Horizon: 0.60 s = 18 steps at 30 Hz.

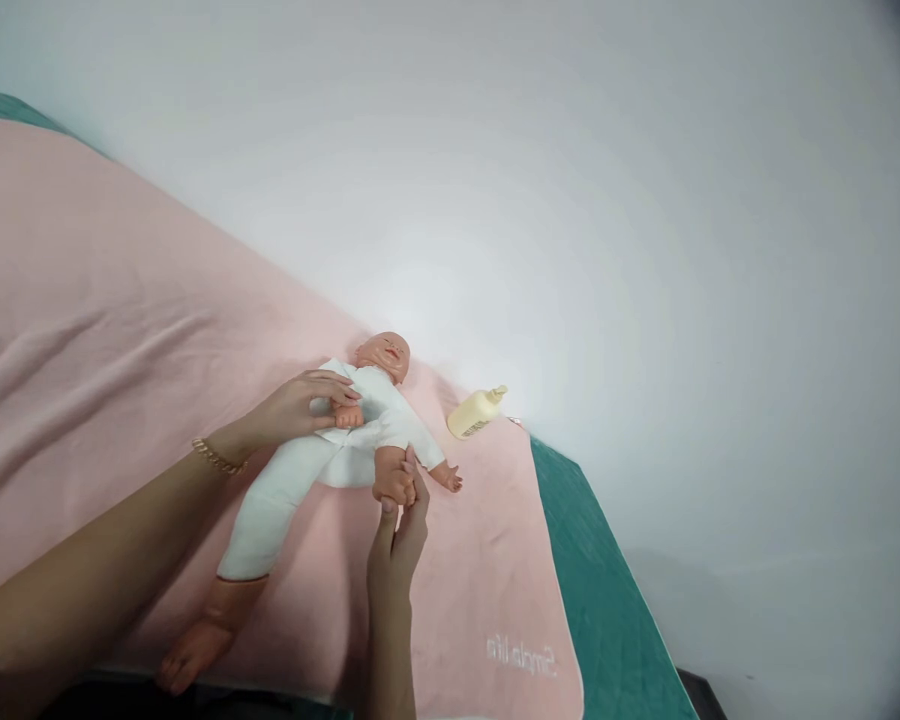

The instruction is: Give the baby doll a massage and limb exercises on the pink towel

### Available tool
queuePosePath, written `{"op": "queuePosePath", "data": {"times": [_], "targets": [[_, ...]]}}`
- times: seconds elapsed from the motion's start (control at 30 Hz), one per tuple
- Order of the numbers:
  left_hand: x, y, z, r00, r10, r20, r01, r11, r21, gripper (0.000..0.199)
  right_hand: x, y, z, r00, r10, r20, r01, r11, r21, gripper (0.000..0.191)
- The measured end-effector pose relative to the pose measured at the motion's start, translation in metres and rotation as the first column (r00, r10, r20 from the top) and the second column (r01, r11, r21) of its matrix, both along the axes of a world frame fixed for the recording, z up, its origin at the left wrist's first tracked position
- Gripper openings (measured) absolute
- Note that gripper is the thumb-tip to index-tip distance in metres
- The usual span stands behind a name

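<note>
A baby doll [360, 467] with a white cloth body and tan plastic head, hands and feet lies on its back on a pink towel [487, 560]. My left hand [300, 405] reaches across its near side, thumb below and fingers above, closed around one of the doll's small hands [348, 416]. Between the thumb and fingers of my right hand [403, 525] is the doll's raised foot [394, 475]; that leg is bent up toward the belly. Its other leg [259, 520] stretches toward me, and the other arm lies out to the right.
A pale yellow pump bottle [474, 413] stands on the towel beyond the doll, close to the white wall [570, 230]. Green cloth [600, 560] shows past the towel's right edge. The towel is wrinkled at left [105, 370].
</note>
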State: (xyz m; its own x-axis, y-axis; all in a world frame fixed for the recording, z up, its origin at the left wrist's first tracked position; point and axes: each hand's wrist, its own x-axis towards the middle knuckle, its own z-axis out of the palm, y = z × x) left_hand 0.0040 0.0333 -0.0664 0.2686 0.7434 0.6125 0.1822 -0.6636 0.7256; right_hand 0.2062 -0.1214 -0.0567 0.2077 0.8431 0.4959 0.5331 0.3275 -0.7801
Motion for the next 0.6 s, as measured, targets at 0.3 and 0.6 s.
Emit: {"op": "queuePosePath", "data": {"times": [0.3, 0.6], "targets": [[-0.010, -0.006, 0.020, 0.637, 0.456, 0.621, -0.126, 0.857, -0.500, 0.036, 0.003, -0.056, -0.028, 0.996, -0.050, 0.074, 0.046, 0.997, 0.054, 0.040], [-0.034, 0.017, 0.000, 0.273, 0.694, 0.666, 0.016, 0.689, -0.725, 0.013, 0.002, -0.105, -0.080, 0.964, -0.079, 0.253, 0.045, 0.989, 0.138, 0.038]]}}
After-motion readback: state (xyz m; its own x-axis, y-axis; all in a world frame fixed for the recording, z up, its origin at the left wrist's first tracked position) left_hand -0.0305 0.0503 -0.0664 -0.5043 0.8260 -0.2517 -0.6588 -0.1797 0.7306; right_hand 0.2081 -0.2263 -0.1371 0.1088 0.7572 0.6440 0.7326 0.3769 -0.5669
